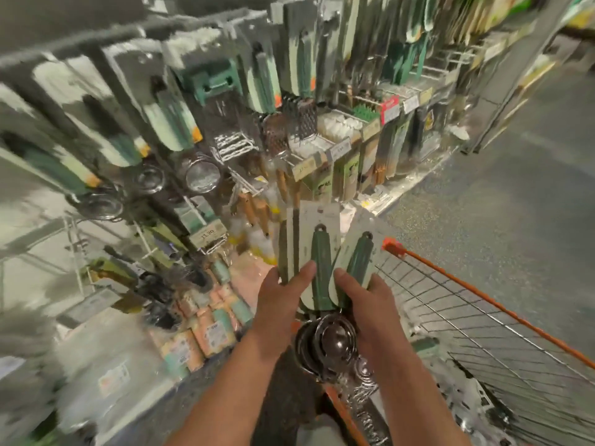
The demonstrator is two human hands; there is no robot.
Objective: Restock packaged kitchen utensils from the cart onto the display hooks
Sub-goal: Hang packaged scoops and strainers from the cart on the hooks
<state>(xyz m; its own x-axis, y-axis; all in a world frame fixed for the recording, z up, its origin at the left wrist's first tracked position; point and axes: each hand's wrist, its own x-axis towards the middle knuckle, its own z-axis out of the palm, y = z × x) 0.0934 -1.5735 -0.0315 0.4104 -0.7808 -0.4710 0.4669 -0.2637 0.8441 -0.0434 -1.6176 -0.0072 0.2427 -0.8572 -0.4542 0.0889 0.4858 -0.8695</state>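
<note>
Utensils on the display wall (180, 130) hang in blurred rows of green-and-white cards across the upper left, with shelves of small goods below. At lower right stands the wire cart (483, 317) with its orange rim. Both hands hold a fanned bunch of carded ladles (322, 252) above the cart's near corner: the left hand (283, 304) grips the left cards, thumb across the front, and the right hand (370, 304) clasps the right card, steel bowls hanging below.
</note>
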